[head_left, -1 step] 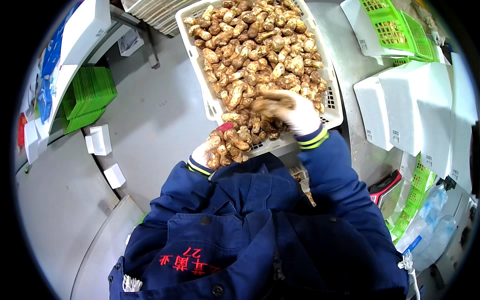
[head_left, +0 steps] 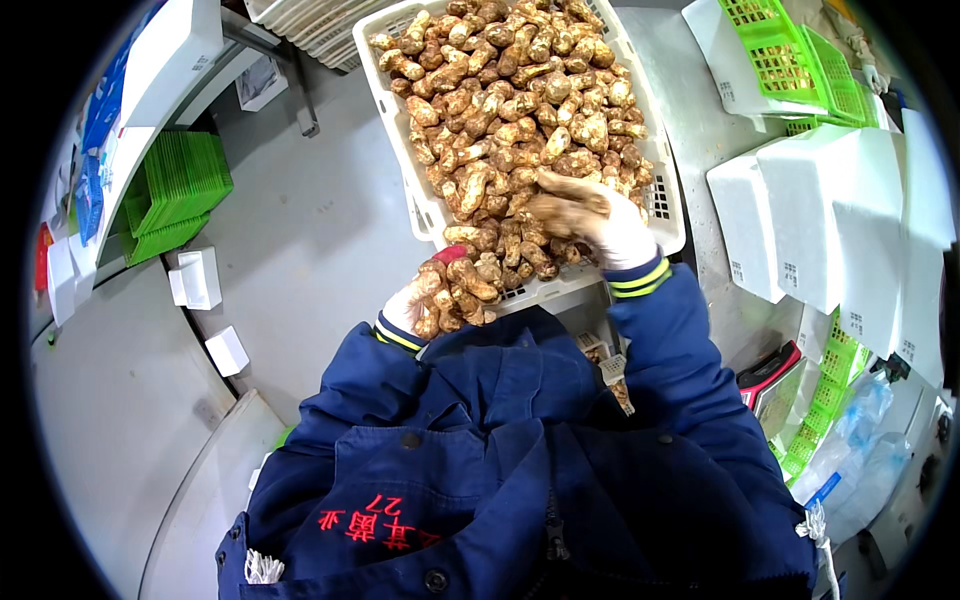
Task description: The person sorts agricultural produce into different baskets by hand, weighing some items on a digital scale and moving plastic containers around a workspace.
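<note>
Brown-and-cream, thick-stemmed mushrooms (head_left: 500, 130) fill a white plastic crate (head_left: 668, 215) in front of me. My left hand (head_left: 405, 305), in a pale glove with a red patch at the fingers, cradles a bunch of mushrooms (head_left: 468, 290) at the crate's near left corner. Over the near right part of the heap is my right hand (head_left: 590, 218), its glove pale at the wrist and stained brown along the fingers. Those fingers are somewhat blurred but look stretched out and apart, with no mushroom visible in them. The mushrooms directly beneath it are partly hidden.
The crate rests beside a metal surface (head_left: 690, 90). White boxes (head_left: 770, 220) and green baskets (head_left: 770, 55) stand to the right, with a red-edged scale (head_left: 770, 380) nearer me. Stacked green trays (head_left: 175, 190) and small white boxes (head_left: 200, 280) are at left.
My right hand has shifted right and slightly toward me over the heap, its fingers looking more spread. My left hand and its bunch of mushrooms have stayed put.
</note>
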Demonstrator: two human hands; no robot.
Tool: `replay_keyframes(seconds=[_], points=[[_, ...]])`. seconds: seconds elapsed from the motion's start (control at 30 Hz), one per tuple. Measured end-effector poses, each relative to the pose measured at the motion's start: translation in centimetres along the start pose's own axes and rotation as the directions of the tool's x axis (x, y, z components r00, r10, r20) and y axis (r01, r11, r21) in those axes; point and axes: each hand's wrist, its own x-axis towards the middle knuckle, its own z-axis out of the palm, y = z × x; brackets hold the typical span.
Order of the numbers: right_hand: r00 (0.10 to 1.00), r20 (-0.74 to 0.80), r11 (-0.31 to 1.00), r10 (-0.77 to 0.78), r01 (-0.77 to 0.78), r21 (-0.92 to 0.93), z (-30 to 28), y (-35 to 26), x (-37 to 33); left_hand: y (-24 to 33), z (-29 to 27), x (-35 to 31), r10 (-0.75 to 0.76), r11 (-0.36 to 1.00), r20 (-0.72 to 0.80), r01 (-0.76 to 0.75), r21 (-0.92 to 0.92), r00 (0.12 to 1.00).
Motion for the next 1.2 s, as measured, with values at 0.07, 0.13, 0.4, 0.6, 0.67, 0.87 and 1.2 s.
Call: replay_keyframes(seconds=[0.07, 0.13, 0.4, 0.6, 0.67, 0.87, 1.2], points=[[0.996, 0.084, 0.960, -0.010, -0.014, 0.281, -1.5, -1.2, -1.3, 0.1, 0.6, 0.3, 0.016, 0.999, -0.018, -0.015, 0.029, 1.000], [0.996, 0.065, 0.997, -0.061, 0.057, 0.053, -1.0, -1.8, -0.3, 0.0, 0.9, 0.1, 0.038, 0.998, -0.051, -0.036, 0.043, 0.998], [0.847, 0.156, -0.263, -0.508, 0.020, -0.965, 3.1, 1.5, 7.4, 0.4, 1.0, 0.0, 0.006, 0.998, -0.110, 0.000, 0.060, 0.994], [0.926, -0.258, 0.950, -0.276, 0.223, -0.216, -0.4, -1.0, 5.1, 1.1, 1.5, 0.9, 0.031, 0.999, 0.000, -0.031, -0.014, 1.000], [0.968, -0.240, 0.982, -0.069, 0.109, 0.155, -0.1, -2.2, 3.1, 1.5, 2.1, 1.8, 0.070, 0.997, -0.032, -0.071, -0.011, 0.997], [0.990, -0.121, 0.836, -0.074, 0.128, 0.534, 0.2, -1.3, -1.8, 1.1, 8.2, 6.7, 0.066, 0.997, -0.035, -0.064, 0.047, 0.997], [0.802, -0.403, 0.681, -0.441, 0.592, 0.431, -3.0, -1.7, -16.8, -8.7, 16.1, 12.6, -0.414, 0.892, 0.121, 0.376, 0.251, 0.902]])
